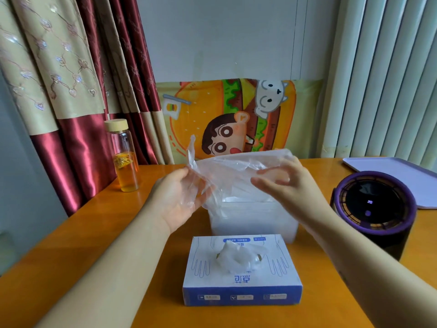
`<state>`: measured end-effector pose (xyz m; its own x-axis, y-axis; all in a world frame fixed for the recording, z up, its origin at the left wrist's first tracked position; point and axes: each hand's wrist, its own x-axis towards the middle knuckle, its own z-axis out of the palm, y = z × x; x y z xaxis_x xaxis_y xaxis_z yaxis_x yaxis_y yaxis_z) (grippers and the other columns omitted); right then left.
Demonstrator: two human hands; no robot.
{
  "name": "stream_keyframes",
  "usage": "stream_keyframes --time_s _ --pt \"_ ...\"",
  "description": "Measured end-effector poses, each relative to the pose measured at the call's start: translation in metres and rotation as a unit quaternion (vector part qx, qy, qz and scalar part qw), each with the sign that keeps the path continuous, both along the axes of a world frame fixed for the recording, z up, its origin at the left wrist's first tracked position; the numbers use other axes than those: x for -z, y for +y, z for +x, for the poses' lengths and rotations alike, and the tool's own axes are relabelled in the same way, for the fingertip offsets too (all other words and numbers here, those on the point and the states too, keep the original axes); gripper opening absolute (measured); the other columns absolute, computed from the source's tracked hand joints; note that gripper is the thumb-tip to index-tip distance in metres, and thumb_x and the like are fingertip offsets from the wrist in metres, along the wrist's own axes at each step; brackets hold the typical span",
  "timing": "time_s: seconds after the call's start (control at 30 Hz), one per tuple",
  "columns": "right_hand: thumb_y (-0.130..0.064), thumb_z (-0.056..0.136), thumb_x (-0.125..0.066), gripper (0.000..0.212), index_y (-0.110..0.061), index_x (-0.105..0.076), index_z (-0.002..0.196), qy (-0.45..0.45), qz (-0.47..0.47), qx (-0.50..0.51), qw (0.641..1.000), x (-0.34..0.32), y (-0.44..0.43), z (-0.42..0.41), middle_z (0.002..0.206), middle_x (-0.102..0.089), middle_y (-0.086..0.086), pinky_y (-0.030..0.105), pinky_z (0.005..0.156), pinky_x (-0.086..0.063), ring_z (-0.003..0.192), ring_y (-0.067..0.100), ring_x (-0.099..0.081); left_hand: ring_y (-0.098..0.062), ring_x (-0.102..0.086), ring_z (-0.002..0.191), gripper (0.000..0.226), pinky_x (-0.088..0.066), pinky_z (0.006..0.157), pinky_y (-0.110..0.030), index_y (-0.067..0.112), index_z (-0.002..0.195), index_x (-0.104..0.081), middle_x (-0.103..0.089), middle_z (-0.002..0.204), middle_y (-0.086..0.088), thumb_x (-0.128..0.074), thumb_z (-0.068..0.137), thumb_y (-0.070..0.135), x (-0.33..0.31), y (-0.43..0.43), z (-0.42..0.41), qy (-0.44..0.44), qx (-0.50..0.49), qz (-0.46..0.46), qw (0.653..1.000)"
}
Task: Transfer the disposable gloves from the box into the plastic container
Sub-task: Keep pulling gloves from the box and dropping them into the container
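A blue and white glove box (241,273) lies near the table's front edge, with a crumpled clear glove (238,256) poking out of its top slot. Just behind it stands a translucent plastic container (254,221). Above the container a clear disposable glove (236,169) is stretched between both hands. My left hand (182,197), palm up, holds the glove's left end between thumb and fingers. My right hand (283,183) pinches its right end, fingers partly seen through the film.
A glass bottle (124,157) with orange liquid and a wooden cap stands at the left by the curtain. A dark purple round appliance (371,211) sits at the right, with a pale tray (399,171) behind it. A cartoon cloth hangs at the table's back.
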<state>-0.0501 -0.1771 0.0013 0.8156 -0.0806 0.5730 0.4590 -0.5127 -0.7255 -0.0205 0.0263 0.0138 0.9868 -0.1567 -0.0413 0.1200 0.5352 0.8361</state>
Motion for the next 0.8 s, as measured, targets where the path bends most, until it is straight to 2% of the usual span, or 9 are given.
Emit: stream_keyframes --time_s 0.1,0.17,0.27,0.33,0.43,0.53,0.63,0.7,0.8 --pt "-0.033 0.078 -0.071 0.013 -0.037 -0.065 0.089 -0.048 -0.047 -0.023 0.997 -0.029 0.000 -0.001 0.130 -0.049 -0.014 0.010 0.093 -0.037 0.120 -0.006 -0.045 -0.024 -0.064 0.104 0.031 -0.052 0.088 -0.038 0.010 0.121 -0.059 -0.069 0.115 -0.012 -0.035 0.102 0.018 0.000 0.001 -0.002 0.019 0.034 -0.006 0.999" --pt "-0.023 0.082 -0.070 0.014 -0.033 -0.068 0.091 -0.073 -0.073 -0.041 0.994 -0.048 0.002 -0.001 0.111 -0.063 -0.014 0.000 0.083 -0.037 0.104 -0.012 -0.054 -0.026 -0.061 0.112 0.031 -0.048 0.094 -0.039 0.008 0.121 -0.059 -0.066 0.118 -0.014 -0.036 0.102 0.017 0.006 0.002 0.000 0.039 0.046 -0.005 0.998" --pt "-0.009 0.084 -0.068 0.024 -0.030 -0.068 0.097 -0.070 -0.144 -0.080 0.984 -0.068 0.010 0.003 0.091 -0.068 -0.016 0.005 0.078 -0.047 0.085 -0.006 -0.064 -0.029 -0.057 0.120 0.024 -0.046 0.098 -0.044 0.007 0.116 -0.056 -0.060 0.125 -0.017 -0.041 0.100 0.018 0.017 0.010 0.005 0.065 0.054 0.035 0.996" --pt "-0.004 0.083 -0.067 0.031 -0.023 -0.068 0.107 -0.057 -0.243 -0.088 0.964 -0.077 0.017 0.009 0.093 -0.068 -0.014 0.004 0.076 -0.047 0.080 -0.012 -0.061 -0.027 -0.057 0.113 0.026 -0.047 0.096 -0.047 0.011 0.122 -0.054 -0.057 0.126 -0.013 -0.048 0.099 0.020 0.020 0.017 0.013 0.054 -0.045 0.083 0.994" --pt "-0.007 0.082 -0.068 0.044 -0.020 -0.062 0.124 -0.024 -0.351 -0.091 0.932 -0.082 0.030 0.021 0.113 -0.067 -0.010 -0.003 0.071 -0.041 0.073 -0.018 -0.055 -0.018 -0.046 0.127 0.045 -0.039 0.104 -0.040 0.023 0.141 -0.041 -0.047 0.142 -0.001 -0.045 0.099 0.039 0.010 0.033 0.017 -0.090 -0.222 0.248 0.939" --pt "-0.009 0.083 -0.067 0.048 -0.019 -0.058 0.129 0.007 -0.402 -0.118 0.908 -0.084 0.046 0.030 0.120 -0.060 -0.013 -0.006 0.068 -0.035 0.077 -0.019 -0.051 -0.009 -0.044 0.125 0.071 -0.037 0.097 -0.029 0.030 0.141 -0.037 -0.049 0.133 0.010 -0.051 0.080 0.065 -0.008 0.030 0.007 -0.257 -0.173 0.372 0.875" --pt "-0.011 0.083 -0.068 0.047 -0.021 -0.059 0.128 0.029 -0.426 -0.151 0.891 -0.090 0.057 0.036 0.115 -0.060 -0.015 -0.003 0.065 -0.038 0.071 -0.023 -0.050 -0.006 -0.051 0.112 0.067 -0.044 0.085 -0.026 0.029 0.144 -0.031 -0.054 0.115 0.012 -0.064 0.087 0.042 -0.012 0.015 0.006 -0.300 -0.138 0.515 0.791" --pt "-0.014 0.081 -0.070 0.049 -0.023 -0.059 0.128 0.029 -0.431 -0.148 0.890 -0.097 0.054 0.040 0.119 -0.061 -0.014 -0.002 0.069 -0.040 0.077 -0.017 -0.054 -0.007 -0.059 0.096 0.051 -0.048 0.073 -0.020 0.025 0.138 -0.043 -0.061 0.101 0.009 -0.061 0.091 0.020 -0.015 0.016 0.018 -0.283 -0.131 0.539 0.783" --pt "-0.018 0.079 -0.074 0.054 -0.027 -0.056 0.129 0.053 -0.430 -0.118 0.894 -0.105 0.035 0.049 0.119 -0.058 -0.016 -0.003 0.066 -0.039 0.073 -0.021 -0.052 -0.008 -0.065 0.084 0.021 -0.051 0.065 -0.020 0.031 0.109 -0.058 -0.067 0.096 0.006 -0.059 0.092 0.018 -0.020 0.025 0.037 -0.249 -0.108 0.533 0.801"
